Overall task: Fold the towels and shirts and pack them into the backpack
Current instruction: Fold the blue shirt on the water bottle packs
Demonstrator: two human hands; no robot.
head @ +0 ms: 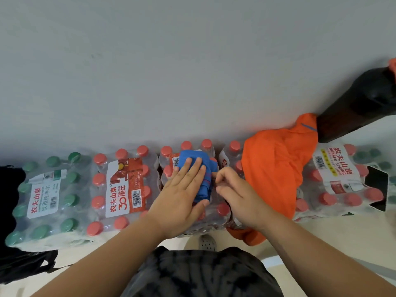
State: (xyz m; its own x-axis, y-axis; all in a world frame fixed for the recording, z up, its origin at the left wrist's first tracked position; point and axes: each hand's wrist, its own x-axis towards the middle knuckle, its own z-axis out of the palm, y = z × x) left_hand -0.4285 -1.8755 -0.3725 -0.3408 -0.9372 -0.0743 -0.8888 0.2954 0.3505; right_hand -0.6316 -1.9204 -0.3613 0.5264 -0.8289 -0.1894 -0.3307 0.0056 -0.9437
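One folded blue cloth under flat left hand; right hand curled, grip unclear

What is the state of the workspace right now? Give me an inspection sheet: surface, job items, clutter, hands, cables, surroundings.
Surface: shrink-wrapped bottle packs in a row along the grey wall, serving as the worktop.
Job's things: blue cloth partly folded on the middle packs; orange shirt unfolded, draped over the packs to its right; black bag at the left edge, possibly the backpack.
Clutter: nothing seen.
Hands: left hand flat, pressing the blue cloth; right hand with fingers curled at the cloth's right edge, seemingly pinching it.
Cables: nothing seen.
Surroundings: pale floor below; dark brown object upper right, unidentified.
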